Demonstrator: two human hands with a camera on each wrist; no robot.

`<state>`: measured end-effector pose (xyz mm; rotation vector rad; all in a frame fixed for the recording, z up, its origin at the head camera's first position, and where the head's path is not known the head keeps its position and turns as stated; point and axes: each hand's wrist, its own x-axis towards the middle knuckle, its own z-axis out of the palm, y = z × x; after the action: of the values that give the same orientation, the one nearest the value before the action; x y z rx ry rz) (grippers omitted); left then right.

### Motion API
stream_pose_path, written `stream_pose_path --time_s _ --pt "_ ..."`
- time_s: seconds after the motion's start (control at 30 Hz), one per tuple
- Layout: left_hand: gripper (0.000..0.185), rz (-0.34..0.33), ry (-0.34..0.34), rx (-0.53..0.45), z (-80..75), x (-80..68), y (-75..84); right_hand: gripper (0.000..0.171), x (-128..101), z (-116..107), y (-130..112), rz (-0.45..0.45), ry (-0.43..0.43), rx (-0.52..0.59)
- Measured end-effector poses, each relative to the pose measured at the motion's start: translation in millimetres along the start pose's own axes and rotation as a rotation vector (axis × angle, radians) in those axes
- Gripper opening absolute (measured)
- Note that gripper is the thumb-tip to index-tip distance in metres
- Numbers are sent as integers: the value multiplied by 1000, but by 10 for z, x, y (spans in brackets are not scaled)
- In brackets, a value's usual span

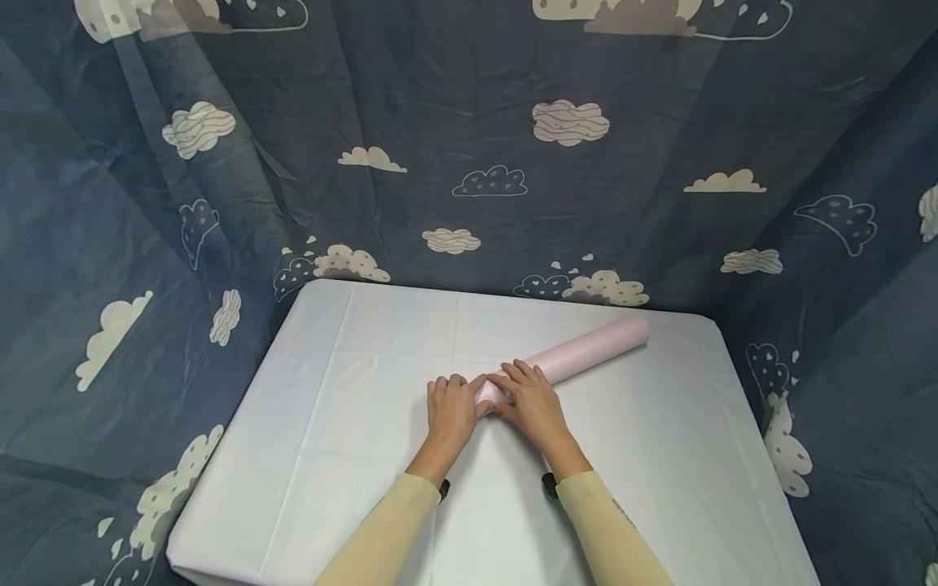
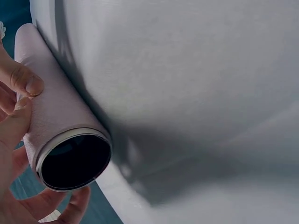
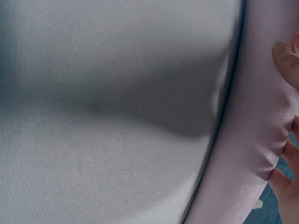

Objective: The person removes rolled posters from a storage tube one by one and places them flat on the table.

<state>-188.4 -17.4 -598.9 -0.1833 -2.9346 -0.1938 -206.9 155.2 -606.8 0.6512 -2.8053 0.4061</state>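
Observation:
A long pale pink roll (image 1: 586,352) lies slantwise on the white-covered table (image 1: 352,382), its far end toward the back right. Both hands are at its near end. My left hand (image 1: 450,407) grips that end; in the left wrist view its fingers (image 2: 23,81) curl round the roll (image 2: 60,112) above the dark open tube mouth (image 2: 74,161). My right hand (image 1: 535,400) holds the roll just beyond the left one. In the right wrist view the fingertips (image 3: 284,56) press into the pink wrap (image 3: 259,130), which dents under them.
Dark blue cloth with cloud prints (image 1: 469,146) hangs behind and on both sides of the table. The table's edges drop off at left (image 1: 234,423) and right (image 1: 762,456). Cream sleeves (image 1: 381,537) cover both forearms.

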Motion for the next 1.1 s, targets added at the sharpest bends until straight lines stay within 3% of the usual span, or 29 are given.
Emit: stream_pose_path --time_s 0.33,0.53,0.63,0.83,0.97,1.1 --pt "63 -103 82 -267 -21 -118 -136 60 29 -25 -16 4 -5 21" --pt "61 -182 71 -415 -52 -221 -228 60 19 -14 -22 15 -2 40" --pt "57 -230 12 -573 -16 -259 -280 60 14 -11 -24 16 -2 43" --pt "53 -326 -174 -1016 83 -306 -351 60 13 -10 -21 18 5 47" --pt "55 -374 -227 -1166 140 -314 -368 60 9 -4 -20 18 4 44" --pt "56 -411 -230 -1225 174 -309 -374 60 0 -4 -20 18 -3 38"
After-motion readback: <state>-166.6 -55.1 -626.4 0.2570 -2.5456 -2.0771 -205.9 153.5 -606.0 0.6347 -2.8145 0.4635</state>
